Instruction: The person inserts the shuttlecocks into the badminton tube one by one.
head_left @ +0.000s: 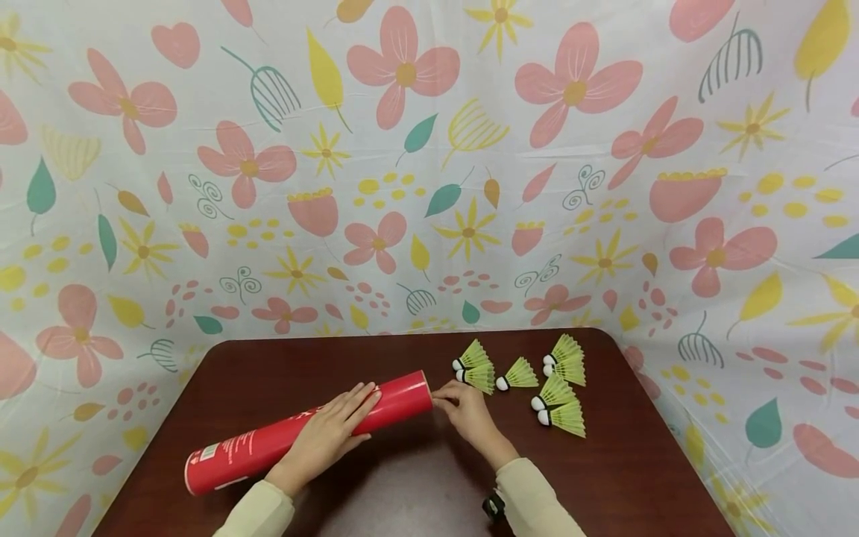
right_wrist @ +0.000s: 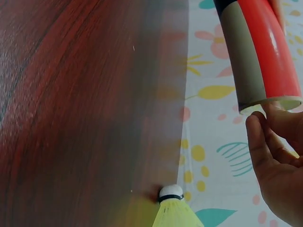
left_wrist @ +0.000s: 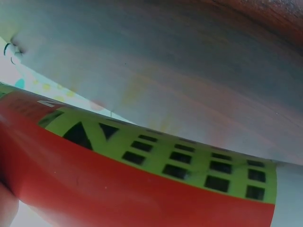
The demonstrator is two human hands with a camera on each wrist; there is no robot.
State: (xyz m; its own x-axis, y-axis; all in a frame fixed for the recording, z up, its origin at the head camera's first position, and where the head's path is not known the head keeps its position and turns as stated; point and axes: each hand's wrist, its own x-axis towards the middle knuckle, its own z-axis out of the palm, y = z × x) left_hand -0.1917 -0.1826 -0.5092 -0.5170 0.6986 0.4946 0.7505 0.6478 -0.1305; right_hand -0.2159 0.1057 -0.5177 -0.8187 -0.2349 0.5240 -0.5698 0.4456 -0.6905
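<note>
A red shuttlecock tube (head_left: 268, 441) lies at a slant across the table, its right end higher than its left. My left hand (head_left: 329, 432) holds it from above, fingers over the top and thumb on the near side. In the left wrist view, the tube (left_wrist: 118, 189) shows a green band with black squares. At the tube's open right end, my right hand (head_left: 467, 415) has thumb and fingertips together. The right wrist view puts those fingertips (right_wrist: 255, 124) at the pale rim; whether they pinch anything is hidden.
Several yellow shuttlecocks with white heads lie right of the tube: a pair (head_left: 478, 377), a single one (head_left: 520, 374), and two more pairs (head_left: 569, 365), (head_left: 562, 414). The dark wooden table (head_left: 631, 462) meets a flowered cloth (head_left: 429, 186) behind.
</note>
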